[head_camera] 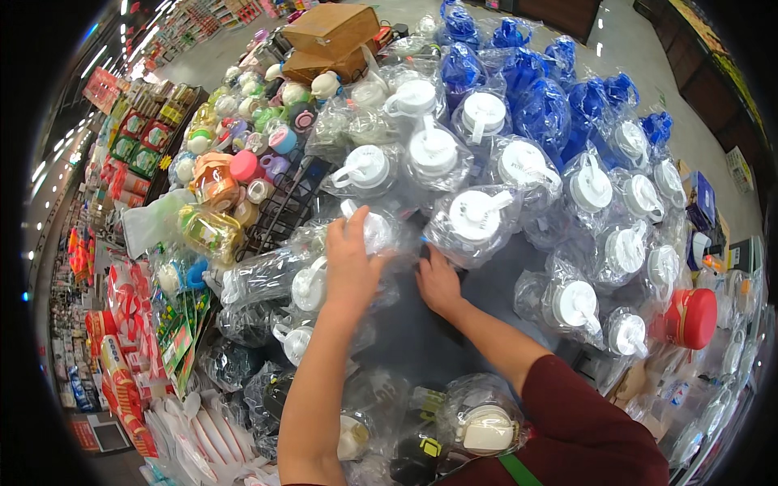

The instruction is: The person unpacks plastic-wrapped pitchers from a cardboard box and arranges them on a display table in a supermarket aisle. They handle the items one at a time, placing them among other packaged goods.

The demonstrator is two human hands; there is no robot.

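Many plastic bottles with white screw lids, each in a clear bag, stand on a dark display surface (419, 328). My left hand (354, 258) is on a bagged bottle with a white lid (377, 232), its fingers at the lid's near left side; the grip is partly hidden. My right hand (439, 279) reaches low beside another bagged white-lidded bottle (475, 215), fingertips at the bag's lower left edge; whether it grips cannot be told. To the left, a bagged clear bottle (264, 276) lies on its side. Beneath my arms stands a bagged bottle with a cream lid (488, 430).
Blue bagged jugs (541, 112) stand at the back right. A black wire basket (285, 200) and colourful small bottles (243, 167) crowd the left. Cardboard boxes (331, 30) sit at the back. A red-lidded jar (691, 319) is at right, white plastic spoons (203, 431) at lower left.
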